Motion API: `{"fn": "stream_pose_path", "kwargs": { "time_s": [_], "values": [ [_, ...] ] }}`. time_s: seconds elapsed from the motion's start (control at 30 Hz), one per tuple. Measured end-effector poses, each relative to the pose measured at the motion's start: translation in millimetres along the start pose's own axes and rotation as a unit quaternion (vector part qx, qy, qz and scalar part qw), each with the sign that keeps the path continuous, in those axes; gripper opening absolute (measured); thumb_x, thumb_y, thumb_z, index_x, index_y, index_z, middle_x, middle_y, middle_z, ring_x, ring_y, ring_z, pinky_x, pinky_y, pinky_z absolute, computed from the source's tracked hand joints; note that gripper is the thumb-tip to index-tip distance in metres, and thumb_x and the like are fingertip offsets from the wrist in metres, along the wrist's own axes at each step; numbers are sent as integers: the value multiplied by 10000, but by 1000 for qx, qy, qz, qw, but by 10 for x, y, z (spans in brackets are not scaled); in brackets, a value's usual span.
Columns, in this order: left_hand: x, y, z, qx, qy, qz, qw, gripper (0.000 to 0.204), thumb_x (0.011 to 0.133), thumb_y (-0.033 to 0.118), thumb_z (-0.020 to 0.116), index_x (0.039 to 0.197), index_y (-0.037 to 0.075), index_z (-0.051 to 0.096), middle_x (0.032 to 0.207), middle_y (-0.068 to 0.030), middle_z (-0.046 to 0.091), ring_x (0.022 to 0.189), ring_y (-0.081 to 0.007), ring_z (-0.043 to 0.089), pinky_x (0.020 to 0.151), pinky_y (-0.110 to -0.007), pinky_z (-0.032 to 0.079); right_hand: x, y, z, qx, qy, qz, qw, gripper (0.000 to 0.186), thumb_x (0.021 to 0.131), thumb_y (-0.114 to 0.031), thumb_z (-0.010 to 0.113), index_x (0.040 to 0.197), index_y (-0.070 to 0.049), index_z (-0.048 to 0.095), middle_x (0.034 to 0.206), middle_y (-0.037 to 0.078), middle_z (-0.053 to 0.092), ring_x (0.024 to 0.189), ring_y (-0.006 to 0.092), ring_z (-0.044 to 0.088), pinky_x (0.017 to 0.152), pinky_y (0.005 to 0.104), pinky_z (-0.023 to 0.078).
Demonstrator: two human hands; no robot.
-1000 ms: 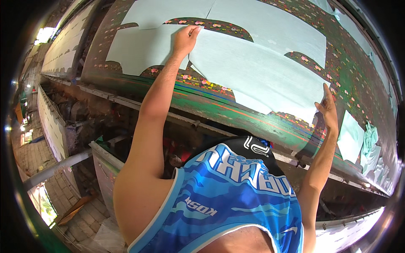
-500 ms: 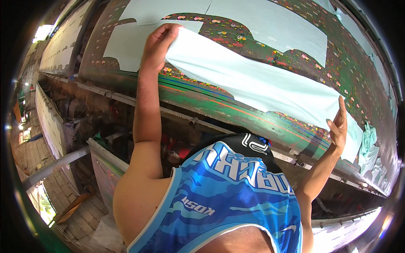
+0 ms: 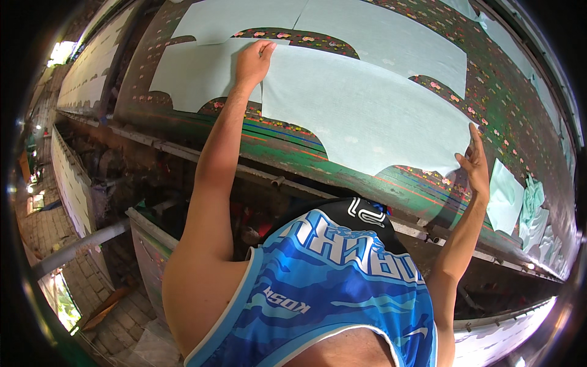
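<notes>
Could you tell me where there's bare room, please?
The flower-speckled green table is bare right of the broad mint fabric panels, beyond the crumpled mint cloth, and along its front edge. Panels crowd its middle and left.

A long, pale aqua fabric panel (image 3: 367, 110) lies spread almost flat on the bench (image 3: 351, 176), its plain upper side running roughly parallel to the bench's near edge. Its lower side, scooped by two curved cut-outs, reaches onto the green border along that edge. Soft ripples show toward its right end.
</notes>
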State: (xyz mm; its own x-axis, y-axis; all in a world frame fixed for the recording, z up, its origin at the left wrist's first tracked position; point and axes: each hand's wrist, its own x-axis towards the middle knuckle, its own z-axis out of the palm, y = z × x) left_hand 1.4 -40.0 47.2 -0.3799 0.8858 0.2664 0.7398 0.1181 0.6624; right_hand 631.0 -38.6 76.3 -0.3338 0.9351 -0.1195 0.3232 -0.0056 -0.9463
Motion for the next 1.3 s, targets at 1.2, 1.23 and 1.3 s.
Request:
{"fn": "stream_pose_path", "kwargs": {
  "time_s": [1.2,1.23,1.3],
  "values": [
    [144,-74,700,146,-31,295,944,306,1043,287,584,1279,116,676,1370,-103,607,1216,-321,609,996,-476,510,468,147,-58,-175,10,81,981,908,813,22,754,1625,-167,393,1131,-2,554,885,141,495,875,302,465],
    [33,43,721,155,-71,339,925,343,1052,289,569,1328,104,654,1428,-119,577,1285,-329,571,1063,-483,472,456,155,-60,-171,7,75,982,915,807,21,757,1625,-166,393,1092,-4,545,869,139,489,864,302,465],
    [-136,71,757,240,-162,336,896,543,1100,359,461,1539,40,462,1657,-163,353,1537,-346,316,1255,-521,256,444,107,-57,-164,-4,80,983,929,793,18,762,1625,-163,392,1047,-2,535,859,140,491,857,302,467]
  ]
}}
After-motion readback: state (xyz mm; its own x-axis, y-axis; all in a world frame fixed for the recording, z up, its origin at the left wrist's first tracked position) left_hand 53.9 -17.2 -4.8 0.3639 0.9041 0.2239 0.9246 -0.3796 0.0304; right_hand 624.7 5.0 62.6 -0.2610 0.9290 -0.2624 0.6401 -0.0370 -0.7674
